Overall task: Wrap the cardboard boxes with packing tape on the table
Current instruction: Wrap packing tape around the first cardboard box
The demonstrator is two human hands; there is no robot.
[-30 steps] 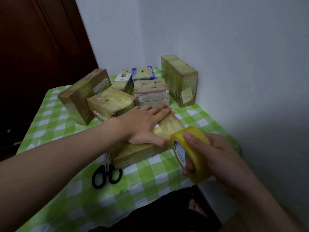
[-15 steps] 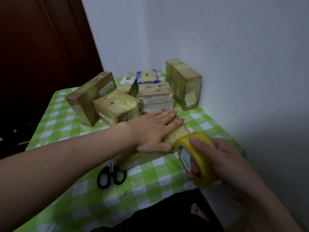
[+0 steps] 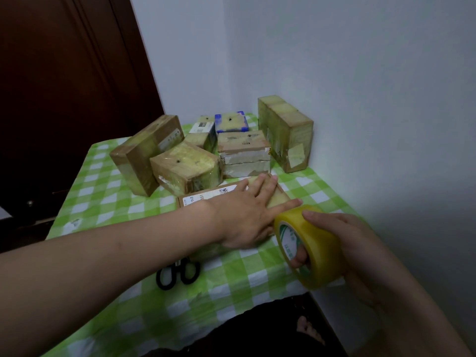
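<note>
Item under work: one cardboard box [image 3: 206, 198], lying flat on the table [image 3: 103, 184] at near centre, directly beneath my left hand [image 3: 244, 217]. The tape roll [image 3: 319, 251] sits just off the box's near right corner, held in my right hand [image 3: 360, 246].

Left hand: arm reaches in from the near left, palm down on the box top. Fingers straight and slightly spread, pointing far-right, gripping nothing. It presses flat.

Right hand: closed round the tape roll. One finger lies over the top of the roll, and another digit is hooked inside the core. The roll stands on edge, its printed core face turned left. I cannot tell whether a strip runs from the roll to the box.

Condition of box: brown cardboard, with a white printed shipping label on the top face. Yellowish glossy tape covers the right end. The near side is hidden by my hand.

Surroundings: black-handled scissors [image 3: 177, 274] lie just near of the box on the green-and-white checked cloth. Six taped boxes [image 3: 286, 135] are grouped at the far side, toward the wall corner.
</note>
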